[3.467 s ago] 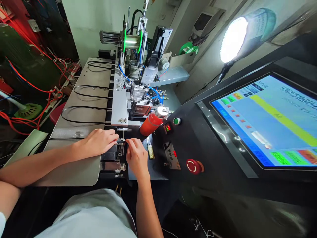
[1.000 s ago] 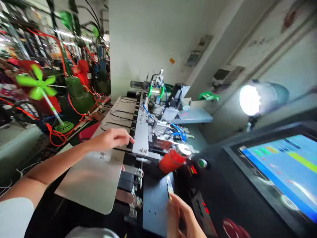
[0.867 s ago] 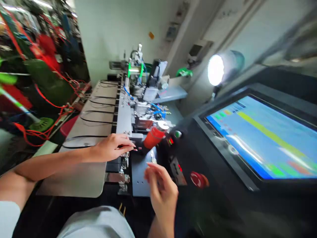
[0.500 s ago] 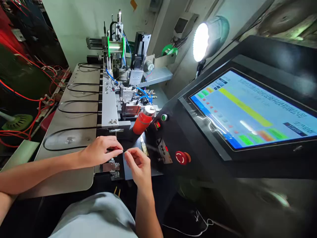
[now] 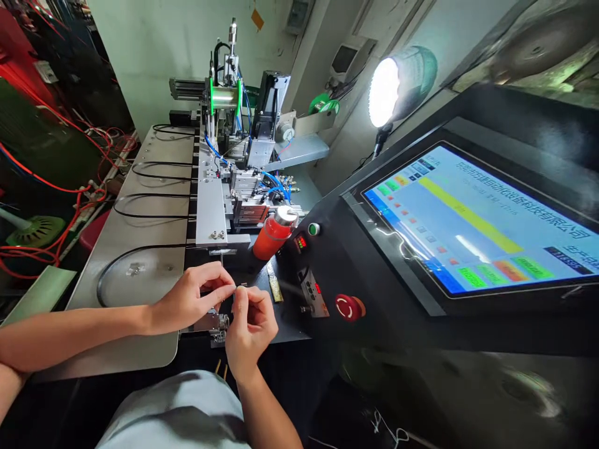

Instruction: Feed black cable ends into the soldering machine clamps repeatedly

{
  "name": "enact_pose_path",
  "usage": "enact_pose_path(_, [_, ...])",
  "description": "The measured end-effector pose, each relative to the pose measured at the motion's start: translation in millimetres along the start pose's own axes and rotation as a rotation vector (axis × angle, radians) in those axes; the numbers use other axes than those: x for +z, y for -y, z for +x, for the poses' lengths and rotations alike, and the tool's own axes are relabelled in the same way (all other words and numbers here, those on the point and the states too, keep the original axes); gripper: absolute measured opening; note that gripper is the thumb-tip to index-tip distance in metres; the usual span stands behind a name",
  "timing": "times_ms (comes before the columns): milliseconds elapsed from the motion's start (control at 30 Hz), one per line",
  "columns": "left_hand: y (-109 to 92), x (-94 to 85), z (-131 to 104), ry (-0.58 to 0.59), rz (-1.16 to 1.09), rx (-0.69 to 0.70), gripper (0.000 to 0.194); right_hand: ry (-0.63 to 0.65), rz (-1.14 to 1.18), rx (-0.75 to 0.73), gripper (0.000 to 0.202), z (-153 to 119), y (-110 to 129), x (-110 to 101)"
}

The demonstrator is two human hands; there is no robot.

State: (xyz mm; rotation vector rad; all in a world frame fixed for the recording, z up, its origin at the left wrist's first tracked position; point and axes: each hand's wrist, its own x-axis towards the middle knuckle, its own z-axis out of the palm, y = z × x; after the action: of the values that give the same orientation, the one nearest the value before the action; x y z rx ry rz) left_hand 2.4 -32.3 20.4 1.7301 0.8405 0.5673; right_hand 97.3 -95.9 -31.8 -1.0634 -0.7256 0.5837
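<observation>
Both hands form closed pinch grips: the thumb and index finger of the left hand (image 5: pixel 191 300) meet those of the right hand (image 5: pixel 251 330), fingertip to fingertip. Any part between them is too small to identify. The hands are just beside the metal clamp fixture (image 5: pixel 219 322). The nearest black cable (image 5: pixel 119 256) lies looped on the grey metal plate (image 5: pixel 135 358) and passes out of sight behind the left forearm. A red bottle (image 5: pixel 270 237) stands beyond the hands; a lit touchscreen (image 5: pixel 468 218) and lamp (image 5: pixel 403 84) are at right. One second earlier, the hands were well apart.
</observation>
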Motion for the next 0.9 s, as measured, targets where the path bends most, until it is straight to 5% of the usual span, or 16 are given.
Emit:
enact_pose_path(200, [-1.8,-5.3,1.9,0.016,0.032,-0.003,0.022,0.028,-0.015,0.006,0.020,3.9,-2.9,-4.0])
enact_pose_path(367, [9.7,-24.7,19.3,-0.018,0.376,0.009,0.027,0.256,-0.192,0.166,0.025,27.2,-3.2,-27.2])
enact_pose_path(567, [22.4,-33.2,30.2,0.061,0.583,-0.176,0.031,0.196,-0.322,0.214,0.033,38.0,-8.3,-44.0])
enact_pose_path(900, [21.6,-29.4,29.8,0.101,0.624,-0.228,0.031,0.228,-0.355,0.224,0.032,36.2,-15.1,-45.1])
